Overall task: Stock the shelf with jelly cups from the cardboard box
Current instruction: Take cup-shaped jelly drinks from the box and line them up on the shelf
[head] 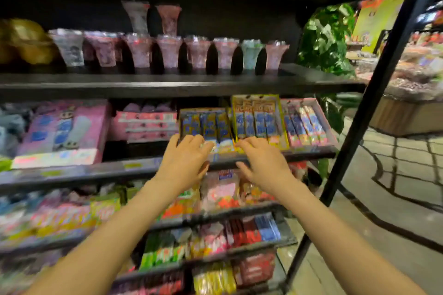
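Observation:
A row of clear jelly cups stands along the dark upper shelf, with two more cups stacked on top of the row. My left hand and my right hand hover side by side in front of the shelf below, fingers relaxed and holding nothing. Their fingertips reach the front edge of the blue and yellow snack packs. No cardboard box is in view.
A pink boxed item sits on the lower shelf at left. Shelves below hold several colourful snack packs. A slanted black frame post runs down the right side, with a green plant and tiled floor beyond.

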